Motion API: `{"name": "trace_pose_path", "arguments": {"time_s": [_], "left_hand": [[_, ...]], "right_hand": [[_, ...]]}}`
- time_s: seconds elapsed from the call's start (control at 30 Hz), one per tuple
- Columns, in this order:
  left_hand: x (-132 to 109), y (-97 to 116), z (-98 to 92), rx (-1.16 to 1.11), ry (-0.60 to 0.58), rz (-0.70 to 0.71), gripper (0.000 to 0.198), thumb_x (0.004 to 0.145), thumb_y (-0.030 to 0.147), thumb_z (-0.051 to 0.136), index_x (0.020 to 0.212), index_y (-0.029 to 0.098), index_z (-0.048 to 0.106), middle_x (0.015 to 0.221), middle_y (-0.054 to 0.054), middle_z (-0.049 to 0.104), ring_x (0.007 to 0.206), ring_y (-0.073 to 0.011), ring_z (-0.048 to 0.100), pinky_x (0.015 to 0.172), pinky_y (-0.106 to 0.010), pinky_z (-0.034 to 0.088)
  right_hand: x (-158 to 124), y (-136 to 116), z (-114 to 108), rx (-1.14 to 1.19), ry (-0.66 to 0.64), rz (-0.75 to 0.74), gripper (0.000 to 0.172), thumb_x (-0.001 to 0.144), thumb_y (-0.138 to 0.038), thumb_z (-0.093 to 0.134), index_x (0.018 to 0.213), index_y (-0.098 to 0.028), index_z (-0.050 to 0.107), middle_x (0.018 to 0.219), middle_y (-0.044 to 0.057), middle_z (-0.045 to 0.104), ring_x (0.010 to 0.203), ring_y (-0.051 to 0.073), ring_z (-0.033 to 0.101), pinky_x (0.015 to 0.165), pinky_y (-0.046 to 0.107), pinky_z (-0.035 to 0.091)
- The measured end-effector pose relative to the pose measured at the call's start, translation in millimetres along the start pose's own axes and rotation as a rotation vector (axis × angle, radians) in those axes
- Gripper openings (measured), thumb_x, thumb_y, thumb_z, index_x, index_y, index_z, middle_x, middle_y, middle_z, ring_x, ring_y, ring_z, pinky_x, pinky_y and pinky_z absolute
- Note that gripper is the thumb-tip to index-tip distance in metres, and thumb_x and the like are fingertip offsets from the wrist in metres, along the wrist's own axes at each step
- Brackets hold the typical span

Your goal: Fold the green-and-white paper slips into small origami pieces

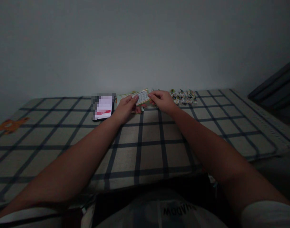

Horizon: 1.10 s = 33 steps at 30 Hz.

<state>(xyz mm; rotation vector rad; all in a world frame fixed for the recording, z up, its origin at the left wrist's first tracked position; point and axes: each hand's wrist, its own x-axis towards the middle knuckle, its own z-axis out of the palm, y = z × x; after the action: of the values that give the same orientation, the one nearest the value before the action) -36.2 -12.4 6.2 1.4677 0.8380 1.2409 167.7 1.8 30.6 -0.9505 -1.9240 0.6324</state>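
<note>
Near the back of the checked cloth, my left hand (127, 108) is closed on a flat printed packet (142, 96), its thumb lying on top. The packet has rows of small text and a yellow-green edge. My right hand (162, 100) pinches the packet's right end between thumb and fingers. Other greenish printed pieces (121, 97) lie behind my left hand. Just beyond my right hand is a cluster of small folded, multicoloured pieces (184, 97), partly hidden by that hand.
A phone (104, 107) with a lit screen lies left of my left hand. An orange cut-out shape (11, 125) sits at the far left of the checked cloth (149, 155). A pale wall (145, 44) stands behind.
</note>
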Motion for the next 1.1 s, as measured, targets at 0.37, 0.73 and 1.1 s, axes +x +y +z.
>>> {"name": "trace_pose_path", "arguments": {"time_s": [0.37, 0.73, 1.1], "left_hand": [[4, -8, -7.4, 0.174, 0.047, 0.104, 0.045, 0.089, 0.063, 0.065, 0.074, 0.021, 0.064, 0.051, 0.001, 0.056, 0.039, -0.0083, 0.045, 0.039, -0.023, 0.032], [-4, 1, -3.6, 0.255, -0.033, 0.061, 0.05, 0.089, 0.067, 0.061, 0.075, 0.019, 0.067, 0.052, -0.002, 0.063, 0.04, -0.0104, 0.05, 0.038, -0.023, 0.033], [-3, 2, -2.8, 0.344, 0.059, 0.161, 0.044, 0.088, 0.063, 0.064, 0.084, 0.02, 0.074, 0.052, 0.001, 0.058, 0.043, -0.0122, 0.053, 0.042, -0.024, 0.039]], "right_hand": [[-1, -2, 0, -0.017, -0.054, -0.03, 0.035, 0.093, -0.044, 0.054, 0.072, -0.017, 0.061, 0.063, -0.001, 0.055, 0.062, 0.011, 0.047, 0.064, 0.027, 0.038], [3, 0, 2, 0.034, 0.02, 0.019, 0.027, 0.089, -0.041, 0.06, 0.077, -0.017, 0.06, 0.066, -0.002, 0.053, 0.064, 0.012, 0.046, 0.064, 0.027, 0.038], [2, 1, 7, 0.118, -0.061, 0.088, 0.021, 0.089, -0.035, 0.061, 0.08, -0.016, 0.064, 0.067, -0.001, 0.058, 0.064, 0.012, 0.052, 0.063, 0.026, 0.042]]}}
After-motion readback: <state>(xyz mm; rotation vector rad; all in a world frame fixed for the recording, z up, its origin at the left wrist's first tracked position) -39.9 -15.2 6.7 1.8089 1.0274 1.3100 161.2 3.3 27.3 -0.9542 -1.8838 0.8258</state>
